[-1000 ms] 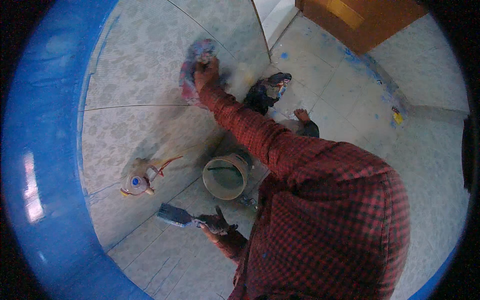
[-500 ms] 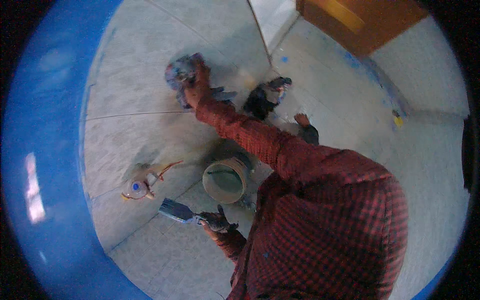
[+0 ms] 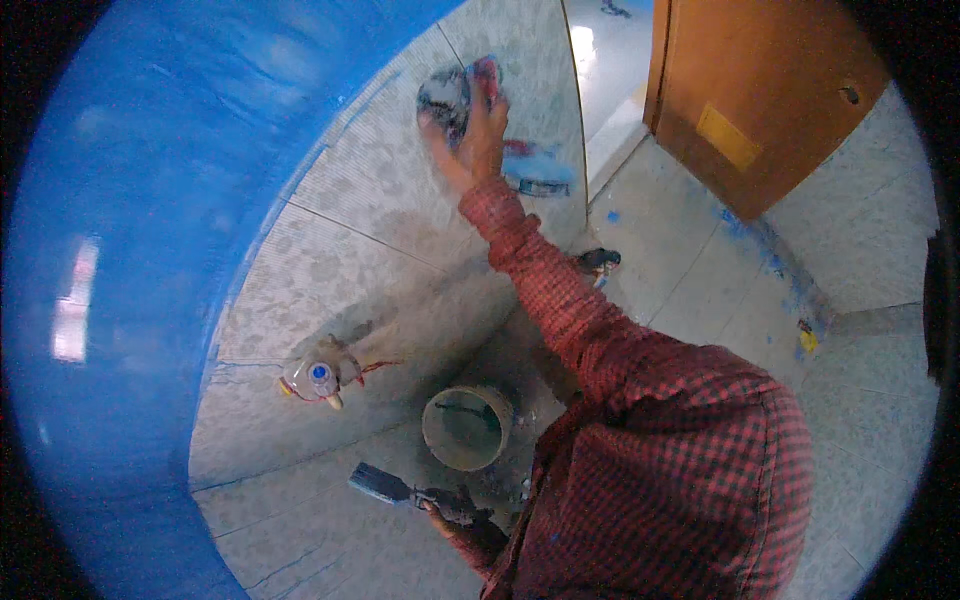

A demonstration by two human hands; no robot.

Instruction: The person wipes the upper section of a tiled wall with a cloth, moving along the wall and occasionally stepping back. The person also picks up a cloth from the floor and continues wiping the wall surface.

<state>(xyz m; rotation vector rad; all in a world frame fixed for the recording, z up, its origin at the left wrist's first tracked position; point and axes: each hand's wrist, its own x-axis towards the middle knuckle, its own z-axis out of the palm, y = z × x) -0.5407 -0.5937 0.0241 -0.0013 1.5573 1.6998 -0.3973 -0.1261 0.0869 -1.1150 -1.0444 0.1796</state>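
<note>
My right arm, in a red-and-black checked sleeve, reaches up the pale tiled wall [image 3: 350,260]. My right hand [image 3: 478,130] is closed on a crumpled grey rag [image 3: 443,98] pressed to the tiles, with a bit of red at its edge. Beside that wrist is a blurred blue and dark patch [image 3: 540,172] that I cannot identify. Low at the left, my left hand [image 3: 455,508] grips a flat, wide-bladed scraper [image 3: 380,484] by its handle. Its fingers look dark, gloved or dirty. A pale bucket [image 3: 430,430] with dull contents stands near it on the floor.
A clear round object with a blue centre [image 3: 320,373] and red strands lies by the wall. Blue paint [image 3: 110,200] covers the upper wall. A brown door [image 3: 770,100] stands at the upper right. A dark object [image 3: 598,261] and blue spots mark the tiled floor [image 3: 690,270].
My right hand and the rag have moved up and to the right across the tiles. The view has shifted, with the bucket and scraper now lower. Both hands keep their hold.
</note>
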